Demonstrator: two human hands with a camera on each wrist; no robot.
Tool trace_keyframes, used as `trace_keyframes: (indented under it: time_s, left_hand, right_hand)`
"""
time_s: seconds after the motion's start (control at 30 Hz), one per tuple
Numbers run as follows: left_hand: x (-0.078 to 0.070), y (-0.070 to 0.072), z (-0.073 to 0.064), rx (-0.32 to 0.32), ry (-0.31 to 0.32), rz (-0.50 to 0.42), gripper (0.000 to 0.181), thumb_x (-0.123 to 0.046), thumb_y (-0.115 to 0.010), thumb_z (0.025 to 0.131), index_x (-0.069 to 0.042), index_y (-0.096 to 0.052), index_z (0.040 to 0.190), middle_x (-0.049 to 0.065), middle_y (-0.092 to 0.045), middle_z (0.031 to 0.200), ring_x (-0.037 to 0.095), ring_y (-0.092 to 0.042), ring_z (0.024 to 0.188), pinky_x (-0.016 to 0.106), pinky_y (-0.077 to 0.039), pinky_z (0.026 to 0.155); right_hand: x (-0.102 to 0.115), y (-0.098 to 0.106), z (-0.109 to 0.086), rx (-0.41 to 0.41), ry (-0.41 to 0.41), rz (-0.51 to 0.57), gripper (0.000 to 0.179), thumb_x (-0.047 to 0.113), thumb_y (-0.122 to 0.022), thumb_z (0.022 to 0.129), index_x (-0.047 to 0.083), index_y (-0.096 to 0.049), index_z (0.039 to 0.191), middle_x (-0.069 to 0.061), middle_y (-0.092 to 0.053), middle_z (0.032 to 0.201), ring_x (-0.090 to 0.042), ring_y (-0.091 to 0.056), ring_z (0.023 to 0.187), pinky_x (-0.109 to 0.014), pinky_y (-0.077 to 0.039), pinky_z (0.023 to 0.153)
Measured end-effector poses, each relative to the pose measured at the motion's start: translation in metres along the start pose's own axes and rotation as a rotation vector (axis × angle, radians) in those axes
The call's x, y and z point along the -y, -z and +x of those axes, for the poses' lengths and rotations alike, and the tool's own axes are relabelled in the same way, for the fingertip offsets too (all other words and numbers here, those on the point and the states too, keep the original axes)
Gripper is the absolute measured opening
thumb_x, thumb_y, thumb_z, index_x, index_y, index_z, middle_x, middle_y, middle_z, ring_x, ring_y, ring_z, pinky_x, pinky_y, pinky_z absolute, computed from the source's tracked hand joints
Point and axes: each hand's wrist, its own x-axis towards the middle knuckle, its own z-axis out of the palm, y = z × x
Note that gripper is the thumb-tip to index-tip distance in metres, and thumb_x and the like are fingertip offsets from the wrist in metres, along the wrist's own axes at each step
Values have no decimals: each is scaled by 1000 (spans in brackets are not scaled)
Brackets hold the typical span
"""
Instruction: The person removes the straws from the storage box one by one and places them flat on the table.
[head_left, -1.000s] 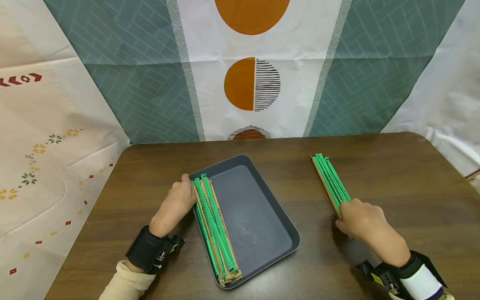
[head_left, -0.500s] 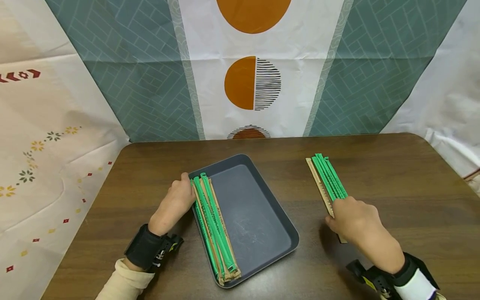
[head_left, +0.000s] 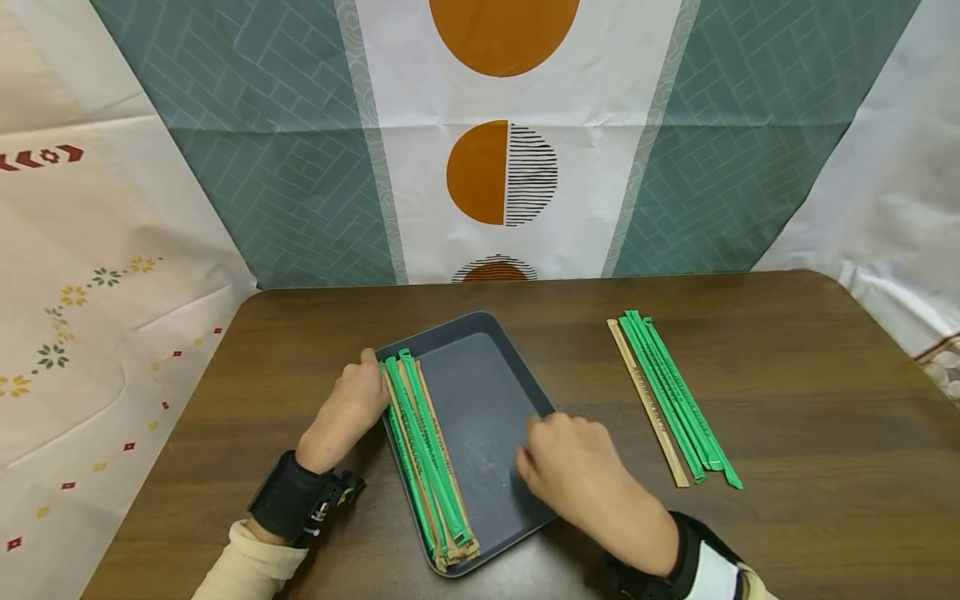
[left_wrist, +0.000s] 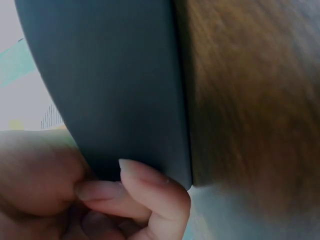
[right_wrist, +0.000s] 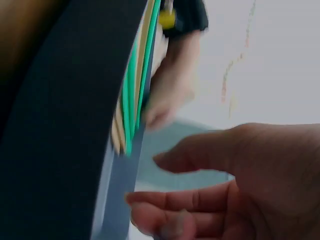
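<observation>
My left hand (head_left: 347,410) grips the upper left side of a dark grey baking tray (head_left: 517,392); in the left wrist view its fingers (left_wrist: 157,197) curl at the tray wall (left_wrist: 115,90). Along the tray's left side lies a bundle of slim green and tan sticks (head_left: 427,454) that look like paper-wrapped chopsticks. Over the tray's right edge is my right hand (head_left: 581,467), holding nothing; the right wrist view has its thumb (right_wrist: 195,152) apart from the fingers. Several more green wrapped sticks (head_left: 678,400) and one tan one (head_left: 648,404) lie on the table to the right.
A brown wooden table (head_left: 810,400) carries everything. Behind it hangs a patterned cloth (head_left: 600,200) with orange and striped circles, and a flower-printed cloth (head_left: 90,433) drapes at the left.
My right hand has let go of the sticks on the right and moved left over the tray. The tan stick now lies apart beside the green ones. My left hand stays put.
</observation>
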Motion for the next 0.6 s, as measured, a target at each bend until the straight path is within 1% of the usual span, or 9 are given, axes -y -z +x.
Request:
trace_keyframes:
  time_s: [0.07,0.1,0.2,0.27,0.37,0.43,0.5,0.6]
  left_hand:
    - [1,0,0,-4,-3,3,37,-1,-33,96,18,-28,127,4,-29,50,15,-27,39,27,-18,41]
    - [1,0,0,-8,-4,5,36,-1,-33,96,18,-29,126,5,-29,51,15,-28,39,27,-19,41]
    - [0,-1,1,-3,5,5,37,-1,-33,96,19,-29,127,5,-30,51,16,-30,39,27,-19,41]
    - [0,-1,1,-3,6,5,37,-1,-33,96,19,-29,127,5,-30,51,16,-29,39,27,-19,41]
    - [0,0,1,-6,9,14,36,0,-33,96,19,-29,126,6,-31,51,17,-31,40,27,-19,41]
    - [-1,1,2,-7,14,18,36,0,-33,95,19,-29,126,6,-31,52,17,-32,40,27,-20,42]
    - [-1,2,2,-4,21,18,37,0,-33,95,19,-28,127,7,-32,52,18,-34,40,27,-21,41]
    - [-1,1,2,12,38,10,40,-2,-32,96,19,-26,130,9,-35,53,20,-38,42,28,-24,41]
  right_hand:
    - [17,-4,2,31,61,36,33,24,-63,81,10,-50,55,-5,-52,50,-20,-52,42,-37,-45,36]
    - [24,-6,3,65,84,51,34,25,-63,82,12,-49,54,-3,-51,50,-18,-50,41,-35,-44,36]
    - [38,-12,4,135,125,64,38,24,-61,84,14,-46,50,0,-46,48,-15,-46,40,-32,-42,36]
    - [44,-16,5,213,132,66,40,24,-60,86,16,-44,49,1,-43,48,-13,-43,39,-30,-41,37]
    - [50,-20,5,310,128,26,40,26,-60,86,16,-45,50,-1,-47,51,-15,-47,43,-31,-45,40]
    - [54,-23,6,359,123,6,39,27,-60,86,16,-47,51,-1,-49,53,-17,-51,46,-32,-47,43]
    - [56,-27,6,368,117,-17,38,28,-61,85,16,-49,51,-2,-52,55,-19,-54,49,-34,-50,44]
    - [58,-31,6,359,110,-43,37,25,-62,83,16,-50,49,-1,-54,54,-19,-56,50,-36,-50,44]
